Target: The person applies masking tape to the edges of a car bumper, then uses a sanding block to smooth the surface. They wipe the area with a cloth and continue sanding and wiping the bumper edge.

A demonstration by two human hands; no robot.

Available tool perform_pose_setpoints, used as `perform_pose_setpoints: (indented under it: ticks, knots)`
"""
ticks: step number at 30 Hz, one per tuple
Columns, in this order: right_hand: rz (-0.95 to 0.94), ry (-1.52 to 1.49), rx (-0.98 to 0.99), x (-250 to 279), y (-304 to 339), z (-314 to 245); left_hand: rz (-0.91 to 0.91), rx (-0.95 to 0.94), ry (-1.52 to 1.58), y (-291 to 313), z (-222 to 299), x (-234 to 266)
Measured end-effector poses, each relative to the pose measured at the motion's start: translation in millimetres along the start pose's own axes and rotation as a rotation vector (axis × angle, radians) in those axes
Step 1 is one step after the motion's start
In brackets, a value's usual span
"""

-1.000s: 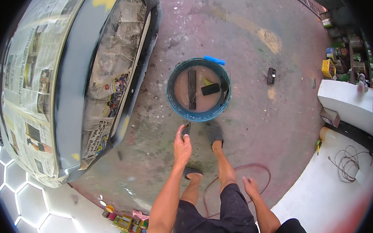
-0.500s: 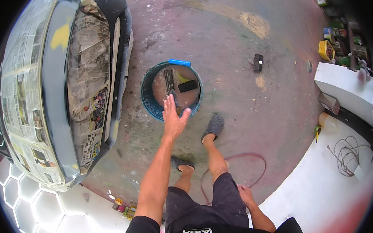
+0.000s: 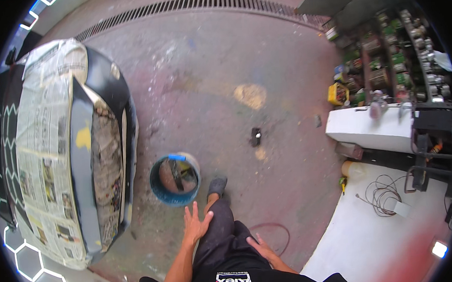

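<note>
My left hand (image 3: pixel 195 226) is empty, its fingers spread, in front of my thigh and just short of the bucket. The blue-green bucket (image 3: pixel 177 198) stands on the floor and holds murky brownish water. In it are a long dark bar-shaped piece (image 3: pixel 176 173) and a patch of yellow. A bright blue strip (image 3: pixel 177 157) sits on the far rim. My right hand (image 3: pixel 263 248) is beside my other thigh with its fingers apart, holding nothing. Left of the bucket is a car's front end (image 3: pixel 83 164), grey with a yellow patch and masked with newspaper (image 3: pixel 42 140).
A small black block (image 3: pixel 256 137) lies on the stained floor. A floor grate (image 3: pixel 198 3) crosses the far side. At right are shelves of cans (image 3: pixel 385 56), a yellow container (image 3: pixel 338 94), a white ledge (image 3: pixel 368 128) and a coiled cable (image 3: pixel 383 196). A red hose (image 3: pixel 288 232) curves by my legs.
My left hand has drawn back from over the bucket toward my thigh. My view has lifted and turned right, so more of the shelves and the grate shows. A leg has stepped forward.
</note>
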State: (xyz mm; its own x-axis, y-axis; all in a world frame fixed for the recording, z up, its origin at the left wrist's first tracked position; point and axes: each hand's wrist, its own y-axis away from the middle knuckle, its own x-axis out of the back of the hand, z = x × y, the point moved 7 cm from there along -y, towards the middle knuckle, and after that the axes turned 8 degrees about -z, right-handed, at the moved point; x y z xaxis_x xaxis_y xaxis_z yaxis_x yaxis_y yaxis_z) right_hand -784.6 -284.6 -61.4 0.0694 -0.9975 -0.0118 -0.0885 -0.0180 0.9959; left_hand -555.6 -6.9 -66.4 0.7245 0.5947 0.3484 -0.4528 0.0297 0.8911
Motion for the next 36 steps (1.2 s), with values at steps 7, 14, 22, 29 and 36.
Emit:
perform_pose_setpoints:
  ticks: [7,14,22,29,36]
  knots:
    - [-0.084,0.358,0.229,64.4,-124.9,-88.8,-0.156,-0.084,-0.056,-17.6,124.3,59.5]
    - [0.220,0.458,0.144,169.1,-59.9,-383.9,0.035,0.019,0.161,-134.8,235.0,217.5]
    - [0.622,0.247,0.678,310.7,37.0,-689.4,-0.057,-0.153,0.047,-239.7,341.8,304.2]
    - [0.551,0.335,0.838,385.2,31.1,-889.8,-0.214,-0.345,-0.235,-352.0,527.1,397.2]
    - [0.329,0.399,0.752,526.9,62.9,-1054.1,-0.142,0.033,0.144,-410.6,782.9,545.1]
